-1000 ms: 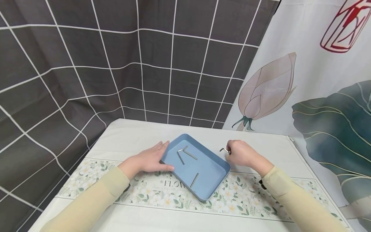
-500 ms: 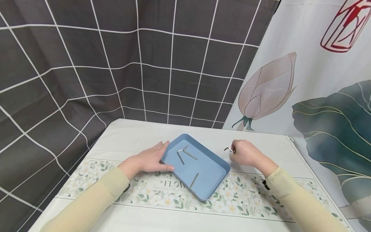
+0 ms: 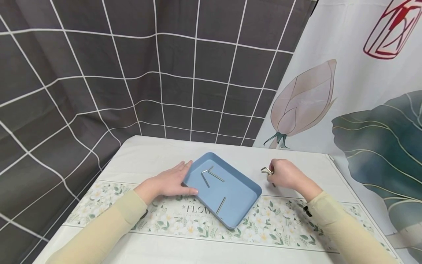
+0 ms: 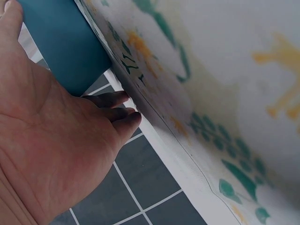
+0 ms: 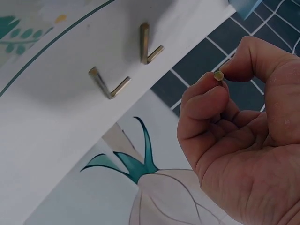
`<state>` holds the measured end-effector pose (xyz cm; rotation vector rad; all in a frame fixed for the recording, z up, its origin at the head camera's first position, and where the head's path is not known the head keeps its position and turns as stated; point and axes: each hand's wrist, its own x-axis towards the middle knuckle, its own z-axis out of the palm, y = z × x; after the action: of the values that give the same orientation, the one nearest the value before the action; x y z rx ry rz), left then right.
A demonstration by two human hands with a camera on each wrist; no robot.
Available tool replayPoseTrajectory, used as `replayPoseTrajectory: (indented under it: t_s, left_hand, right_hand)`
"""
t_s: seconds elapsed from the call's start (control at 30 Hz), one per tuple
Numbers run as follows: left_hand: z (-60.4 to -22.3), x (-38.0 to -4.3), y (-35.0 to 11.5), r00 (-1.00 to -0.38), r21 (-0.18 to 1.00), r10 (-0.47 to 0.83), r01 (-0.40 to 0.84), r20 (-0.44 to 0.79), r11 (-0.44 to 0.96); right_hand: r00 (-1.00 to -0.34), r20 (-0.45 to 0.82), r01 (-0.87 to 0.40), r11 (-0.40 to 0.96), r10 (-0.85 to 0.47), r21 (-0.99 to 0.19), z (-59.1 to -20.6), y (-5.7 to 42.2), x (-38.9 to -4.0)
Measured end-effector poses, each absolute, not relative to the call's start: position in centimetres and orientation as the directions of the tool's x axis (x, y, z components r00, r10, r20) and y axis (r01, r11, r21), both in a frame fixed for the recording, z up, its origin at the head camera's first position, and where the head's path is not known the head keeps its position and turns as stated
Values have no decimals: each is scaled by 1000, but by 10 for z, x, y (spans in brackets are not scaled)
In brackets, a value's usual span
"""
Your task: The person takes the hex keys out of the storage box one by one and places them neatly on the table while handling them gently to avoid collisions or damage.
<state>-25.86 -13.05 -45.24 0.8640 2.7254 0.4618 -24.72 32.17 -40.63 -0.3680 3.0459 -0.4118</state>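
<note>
My left hand (image 3: 171,179) lies with extended fingers along the left corner of a shallow blue tray (image 3: 240,212), thumb at its near rim. In the left wrist view the palm touches the tray's side (image 4: 65,47). Inside the tray lie two metal hex keys close together, one a long hex key (image 3: 216,174), and a separate hex key (image 3: 221,205) by the near wall. Right of the tray, my right hand (image 3: 286,174) pinches a hex key (image 5: 219,75) between thumb and forefinger, seen end-on. Two more hex keys, one left (image 5: 104,84) and one right (image 5: 145,44), lie on the table, partly hidden in the head view.
A white cloth with a flowered band (image 3: 165,220) covers the table. Behind it hangs a dark grid-patterned curtain (image 3: 178,91). A pale curtain with a flower print (image 3: 303,99) hangs at the right, close behind the table's edge.
My right hand has moved right, away from the tray, with the hex key in its grip. More metal shows beside its fingers. My left hand and the tray stay put.
</note>
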Motion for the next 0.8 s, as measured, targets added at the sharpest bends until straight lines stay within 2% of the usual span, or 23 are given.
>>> replayPoseTrajectory:
  t_s: [0.8]
  left_hand:
    - [-449,-257,-131,-790,386,598,513,-136,766]
  right_hand:
    - [-988,-57,-127,956,-147,-265,-414,358,-251]
